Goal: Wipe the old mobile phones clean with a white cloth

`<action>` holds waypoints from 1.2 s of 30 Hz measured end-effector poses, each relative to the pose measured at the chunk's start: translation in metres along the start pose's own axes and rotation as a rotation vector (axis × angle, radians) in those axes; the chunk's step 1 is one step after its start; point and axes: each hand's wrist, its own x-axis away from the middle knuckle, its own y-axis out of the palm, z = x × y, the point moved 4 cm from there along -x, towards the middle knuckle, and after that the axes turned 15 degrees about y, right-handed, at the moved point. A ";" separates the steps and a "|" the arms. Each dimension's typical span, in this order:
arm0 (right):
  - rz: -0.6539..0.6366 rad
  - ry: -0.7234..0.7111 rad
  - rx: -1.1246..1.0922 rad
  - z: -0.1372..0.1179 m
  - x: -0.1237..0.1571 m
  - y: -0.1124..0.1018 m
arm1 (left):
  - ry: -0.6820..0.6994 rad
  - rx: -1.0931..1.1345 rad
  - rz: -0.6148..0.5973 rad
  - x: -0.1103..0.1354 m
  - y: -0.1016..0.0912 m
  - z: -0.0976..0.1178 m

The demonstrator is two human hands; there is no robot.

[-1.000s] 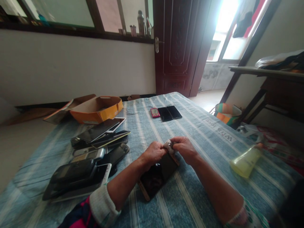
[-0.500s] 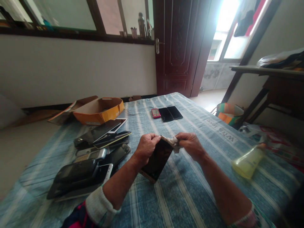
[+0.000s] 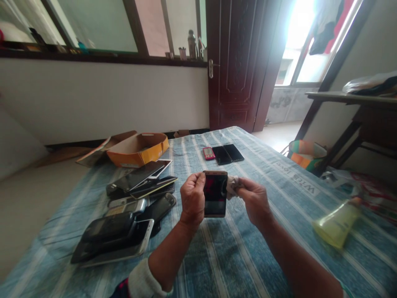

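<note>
My left hand (image 3: 192, 199) grips a dark smartphone (image 3: 215, 194) by its left edge and holds it upright above the table, screen toward me. My right hand (image 3: 254, 200) is closed on a small crumpled whitish cloth (image 3: 232, 184) pressed against the phone's right edge. Both hands hover over the blue striped tablecloth (image 3: 235, 252).
A pile of several phones and tablets (image 3: 130, 211) lies at the left. An orange cardboard box (image 3: 139, 150) sits behind it. A red phone (image 3: 209, 153) and two black phones (image 3: 228, 154) lie in a row farther back. A yellow spray bottle (image 3: 336, 223) lies at the right.
The phone has been lifted from lying tilted on the table to upright in my left hand. My right hand with the cloth shifted to the phone's right edge.
</note>
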 end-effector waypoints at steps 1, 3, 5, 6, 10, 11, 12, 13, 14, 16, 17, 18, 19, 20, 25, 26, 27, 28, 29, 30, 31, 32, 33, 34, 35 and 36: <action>0.018 -0.030 0.018 -0.001 0.002 0.001 | 0.034 -0.024 -0.005 0.001 0.000 0.000; 0.067 -0.087 0.044 -0.002 0.004 0.000 | 0.094 -0.062 -0.025 0.004 0.001 0.002; 0.105 -0.120 0.052 -0.002 0.005 -0.002 | 0.126 -0.081 -0.071 0.008 0.003 0.003; 0.116 -0.127 0.052 -0.002 0.005 -0.002 | 0.130 -0.089 -0.098 0.010 0.004 0.003; 0.131 -0.124 0.060 -0.003 0.004 -0.003 | 0.127 -0.118 -0.135 0.017 0.005 0.004; 0.135 -0.125 0.067 -0.003 0.005 -0.003 | 0.125 -0.119 -0.133 0.019 0.004 0.005; 0.136 -0.128 0.078 -0.003 0.005 -0.002 | 0.126 -0.121 -0.134 0.020 0.003 0.006; 0.136 -0.138 0.092 -0.003 0.006 -0.002 | 0.128 -0.125 -0.139 0.021 0.003 0.007; 0.135 -0.153 0.106 -0.004 0.007 -0.001 | 0.134 -0.134 -0.149 0.022 0.002 0.008; 0.132 -0.188 0.136 -0.005 0.008 -0.001 | 0.150 -0.168 -0.174 0.024 0.001 0.011; 0.132 -0.207 0.153 -0.006 0.009 0.000 | 0.155 -0.191 -0.187 0.025 0.000 0.013; 0.135 -0.228 0.171 -0.007 0.010 0.000 | 0.158 -0.216 -0.197 0.025 -0.001 0.016; 0.142 -0.255 0.190 -0.009 0.011 0.000 | 0.163 -0.243 -0.205 0.026 -0.002 0.018; 0.153 -0.292 0.212 -0.011 0.012 0.000 | 0.173 -0.273 -0.211 0.027 -0.003 0.021; 0.271 -0.659 0.373 -0.033 0.029 0.002 | 0.285 -0.400 -0.263 0.031 -0.006 0.036; 0.286 -0.740 0.427 -0.037 0.034 0.005 | 0.299 -0.408 -0.281 0.032 -0.006 0.038; 0.287 -0.814 0.488 -0.041 0.039 0.009 | 0.312 -0.411 -0.300 0.034 -0.006 0.040; 0.278 -0.877 0.553 -0.043 0.044 0.013 | 0.325 -0.412 -0.316 0.035 -0.006 0.040; 0.264 -0.927 0.619 -0.045 0.048 0.019 | 0.338 -0.410 -0.329 0.036 -0.006 0.041; 0.248 -0.966 0.685 -0.045 0.051 0.024 | 0.353 -0.410 -0.343 0.037 -0.006 0.041; 0.237 -0.992 0.749 -0.045 0.054 0.029 | 0.371 -0.411 -0.357 0.038 -0.006 0.042; 0.236 -1.011 0.806 -0.044 0.056 0.034 | 0.394 -0.414 -0.375 0.039 -0.006 0.043; 0.245 -1.023 0.854 -0.044 0.058 0.038 | 0.418 -0.417 -0.396 0.039 -0.006 0.043; 0.257 -1.030 0.891 -0.044 0.060 0.041 | 0.440 -0.419 -0.422 0.039 -0.006 0.044; 0.267 -1.035 0.920 -0.044 0.062 0.044 | 0.461 -0.418 -0.450 0.040 -0.005 0.045; 0.274 -1.039 0.939 -0.045 0.063 0.047 | 0.480 -0.414 -0.476 0.040 -0.005 0.046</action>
